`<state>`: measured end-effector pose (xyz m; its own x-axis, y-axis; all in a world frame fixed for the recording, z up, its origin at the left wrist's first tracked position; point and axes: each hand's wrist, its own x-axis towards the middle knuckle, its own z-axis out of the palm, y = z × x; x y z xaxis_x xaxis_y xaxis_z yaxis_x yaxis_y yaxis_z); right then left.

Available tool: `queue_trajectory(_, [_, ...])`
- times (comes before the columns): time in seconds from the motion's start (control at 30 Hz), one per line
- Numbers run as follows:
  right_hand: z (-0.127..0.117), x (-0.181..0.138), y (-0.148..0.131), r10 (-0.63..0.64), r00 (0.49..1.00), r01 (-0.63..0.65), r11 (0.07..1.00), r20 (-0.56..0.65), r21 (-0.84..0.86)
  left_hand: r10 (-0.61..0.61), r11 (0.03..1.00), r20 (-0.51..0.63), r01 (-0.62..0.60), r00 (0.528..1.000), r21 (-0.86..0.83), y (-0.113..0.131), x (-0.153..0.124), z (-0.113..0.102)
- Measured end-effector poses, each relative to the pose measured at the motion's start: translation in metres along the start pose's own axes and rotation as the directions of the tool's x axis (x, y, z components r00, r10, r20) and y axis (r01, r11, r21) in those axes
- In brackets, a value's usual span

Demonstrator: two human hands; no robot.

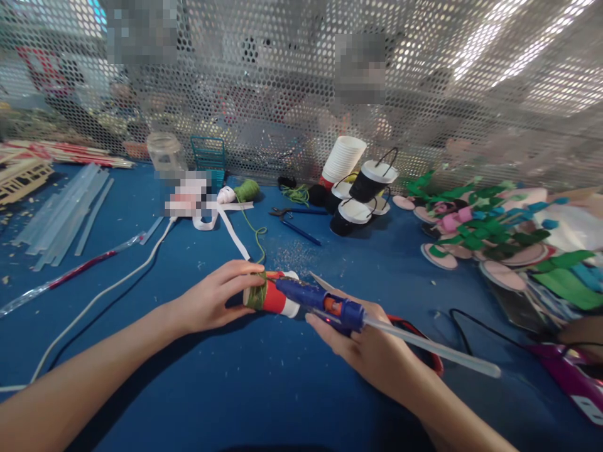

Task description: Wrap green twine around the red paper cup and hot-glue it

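My left hand [214, 295] is closed around a small red paper cup [276, 298] lying on its side. Green yarn [256, 295] wraps the cup's end under my fingers, and its white rim faces right. A loose strand runs back to a green yarn ball [247, 189]. In my right hand [372, 351] is a blue hot glue gun [325, 301], its nozzle against or just over the cup's side. A long clear glue stick [433, 348] sticks out of its back. Scissors with red and black handles [436, 361] pass beneath the right hand; whether it grips them I cannot tell.
Clear glue sticks [70, 210] lie at left beside a white cord [110, 285]. Pliers [301, 211], black lidded cups [351, 216] and stacked white cups [343, 160] stand toward the perforated metal screen [282, 81]. Green paper plants [475, 232] and a purple power strip [570, 376] are at right.
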<state>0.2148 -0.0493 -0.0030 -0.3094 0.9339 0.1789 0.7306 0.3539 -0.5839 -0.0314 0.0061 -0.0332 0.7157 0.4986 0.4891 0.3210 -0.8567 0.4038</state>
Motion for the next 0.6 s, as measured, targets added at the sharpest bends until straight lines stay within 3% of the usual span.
queue_trajectory(0.47, [-0.0020, -0.0023, -0.0046, -0.002, 1.000, 0.002, 0.999, -0.007, -0.047, 0.037, 0.999, -0.010, -0.037, 0.999, 0.007, -0.0010, 0.0000, 0.0001])
queue_trajectory(0.6, [-0.0027, -0.0026, -0.0064, 0.023, 0.999, -0.023, 1.000, 0.047, -0.011, -0.005, 1.000, 0.002, 0.005, 1.000, -0.003, -0.0009, -0.0007, -0.0011])
